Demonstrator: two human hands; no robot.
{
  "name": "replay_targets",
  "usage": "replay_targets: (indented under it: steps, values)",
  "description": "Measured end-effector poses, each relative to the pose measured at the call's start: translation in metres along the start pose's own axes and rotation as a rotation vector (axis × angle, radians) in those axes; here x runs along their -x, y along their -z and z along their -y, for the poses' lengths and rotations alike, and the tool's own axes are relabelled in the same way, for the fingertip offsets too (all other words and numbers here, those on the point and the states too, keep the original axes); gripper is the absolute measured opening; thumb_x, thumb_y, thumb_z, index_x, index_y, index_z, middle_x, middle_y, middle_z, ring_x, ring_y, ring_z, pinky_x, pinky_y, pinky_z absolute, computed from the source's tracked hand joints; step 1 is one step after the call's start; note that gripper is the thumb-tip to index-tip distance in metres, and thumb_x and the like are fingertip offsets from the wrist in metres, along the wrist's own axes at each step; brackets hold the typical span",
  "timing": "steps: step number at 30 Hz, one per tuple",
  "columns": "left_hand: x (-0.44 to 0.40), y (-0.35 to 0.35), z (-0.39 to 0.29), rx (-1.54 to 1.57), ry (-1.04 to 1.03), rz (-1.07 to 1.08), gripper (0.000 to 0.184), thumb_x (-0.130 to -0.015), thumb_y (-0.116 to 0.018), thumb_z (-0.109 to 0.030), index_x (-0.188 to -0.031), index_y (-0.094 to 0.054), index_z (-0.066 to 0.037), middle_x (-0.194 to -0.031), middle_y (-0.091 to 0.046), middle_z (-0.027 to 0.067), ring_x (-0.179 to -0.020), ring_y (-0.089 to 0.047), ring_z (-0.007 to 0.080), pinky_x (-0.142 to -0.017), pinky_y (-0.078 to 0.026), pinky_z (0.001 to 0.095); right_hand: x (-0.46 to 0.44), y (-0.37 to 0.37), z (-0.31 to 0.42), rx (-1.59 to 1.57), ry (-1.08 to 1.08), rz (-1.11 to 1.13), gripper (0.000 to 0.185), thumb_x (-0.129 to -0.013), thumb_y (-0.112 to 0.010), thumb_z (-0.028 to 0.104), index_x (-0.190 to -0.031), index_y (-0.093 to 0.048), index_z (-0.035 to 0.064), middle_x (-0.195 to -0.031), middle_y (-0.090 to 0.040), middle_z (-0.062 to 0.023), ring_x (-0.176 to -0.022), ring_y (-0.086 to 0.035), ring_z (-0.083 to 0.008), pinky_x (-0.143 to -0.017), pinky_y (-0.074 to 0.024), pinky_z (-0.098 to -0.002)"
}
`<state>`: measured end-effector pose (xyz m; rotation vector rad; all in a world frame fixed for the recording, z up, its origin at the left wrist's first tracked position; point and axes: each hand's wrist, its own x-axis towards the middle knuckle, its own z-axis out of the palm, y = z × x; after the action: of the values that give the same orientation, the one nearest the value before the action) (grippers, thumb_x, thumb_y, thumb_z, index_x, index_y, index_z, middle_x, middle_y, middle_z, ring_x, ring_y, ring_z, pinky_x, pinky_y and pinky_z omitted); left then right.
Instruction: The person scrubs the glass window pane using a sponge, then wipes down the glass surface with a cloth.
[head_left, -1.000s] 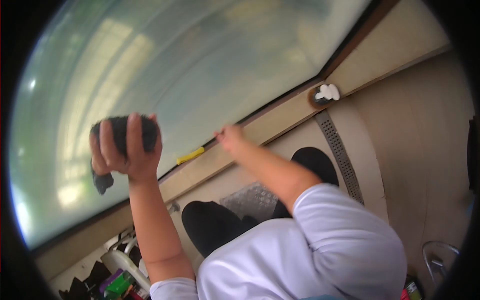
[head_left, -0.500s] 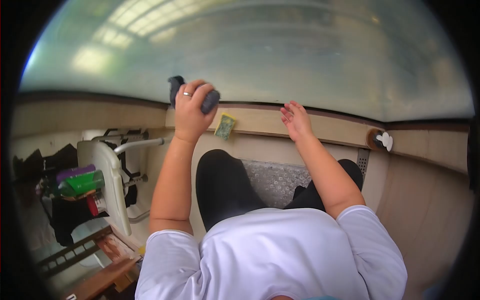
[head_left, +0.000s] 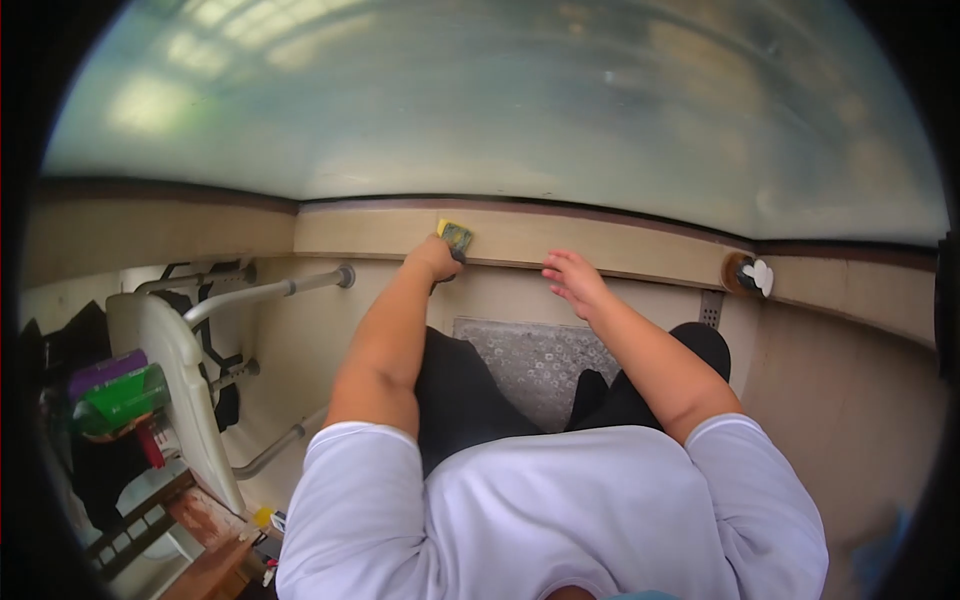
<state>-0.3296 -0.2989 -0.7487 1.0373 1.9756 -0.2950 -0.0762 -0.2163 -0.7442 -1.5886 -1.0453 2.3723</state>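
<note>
My left hand (head_left: pixel 436 258) is down at the pale ledge (head_left: pixel 600 230), closed on a dark grey cloth (head_left: pixel 445 283) that shows only in small parts past the fingers. Right beside those fingers lies a yellow and green scouring sponge (head_left: pixel 456 237), which the hand meets or overlaps; whether it grips the sponge too I cannot tell. My right hand (head_left: pixel 577 283) hovers in front of the ledge's edge with fingers loosely apart and nothing in it. Behind the ledge rises a large, hazy glass pane (head_left: pixel 480 120) with blurred reflections.
At left, a white shower seat (head_left: pixel 165 350) with grey metal bars (head_left: pixel 270 293) is fixed to the wall, with bottles (head_left: pixel 120 395) beyond it. A round fitting with a white knob (head_left: pixel 755 277) sits at the ledge's right corner. A patterned grey mat (head_left: pixel 535 365) lies between my knees.
My left hand has come down from the glass to the sponge on the ledge, still with the dark cloth. My right hand has dropped slightly and shifted left.
</note>
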Motion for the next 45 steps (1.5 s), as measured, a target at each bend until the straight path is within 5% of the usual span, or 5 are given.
replay_targets:
  steps: [5, 17, 24, 31, 45]
  values:
    - [0.072, 0.043, -0.091, 0.624, -0.351, 0.227, 0.036, -0.068, -0.069, -0.022, -0.099, -0.061, -0.007, -0.119, -0.048, 0.0161, -0.097, -0.056, 0.0253, -0.082, -0.045, 0.0342, 0.013, -0.022, 0.015, -0.403, 0.071, 0.279, 0.037, -0.091, -0.044, 0.03, -0.119, -0.044, 0.0071, -0.116, -0.052, -0.0074, -0.107, -0.049, -0.0197, -0.093, -0.0365, -0.0366]
    - [0.166, 0.166, -0.137, 0.176, -1.139, -1.941, 0.044, -0.065, -0.077, -0.026, -0.103, -0.057, -0.016, -0.106, -0.05, 0.0057, -0.108, -0.038, 0.0234, -0.087, -0.033, 0.0324, -0.008, 0.165, 0.099, -0.94, 0.437, -1.071, 0.027, -0.09, -0.033, 0.017, -0.112, -0.04, 0.0037, -0.113, -0.049, -0.0103, -0.095, -0.053, -0.0227, -0.081, -0.0455, -0.0392]
    - [0.157, 0.186, -0.143, -0.249, -0.984, -2.045, 0.045, -0.059, -0.081, -0.022, -0.097, -0.058, -0.017, -0.107, -0.041, 0.0086, -0.1, -0.039, 0.0201, -0.075, -0.04, 0.0284, -0.109, -0.02, 0.038, -0.813, 0.443, -0.646, 0.032, -0.09, -0.04, 0.016, -0.12, -0.035, 0.0062, -0.113, -0.046, -0.0116, -0.1, -0.048, -0.021, -0.087, -0.0413, -0.0374]
    - [0.157, 0.187, -0.141, -0.345, -0.979, -2.049, 0.047, -0.059, -0.081, -0.021, -0.098, -0.056, -0.017, -0.104, -0.042, 0.0077, -0.098, -0.038, 0.0201, -0.074, -0.038, 0.0288, -0.054, 0.136, 0.066, -1.051, 0.293, -1.084, 0.026, -0.088, -0.04, 0.006, -0.114, -0.039, 0.0026, -0.108, -0.05, -0.0114, -0.091, -0.056, -0.0254, -0.07, -0.0509, -0.041]
    - [0.142, 0.177, -0.154, -0.151, -0.987, -2.05, 0.044, -0.06, -0.079, -0.022, -0.096, -0.055, -0.017, -0.1, -0.039, 0.0092, -0.095, -0.038, 0.0206, -0.07, -0.036, 0.0287, -0.084, 0.13, 0.058, -1.096, 0.256, -0.839, 0.026, -0.085, -0.041, 0.001, -0.11, -0.043, 0.0012, -0.11, -0.047, -0.0108, -0.089, -0.053, -0.0242, -0.073, -0.0489, -0.0393]
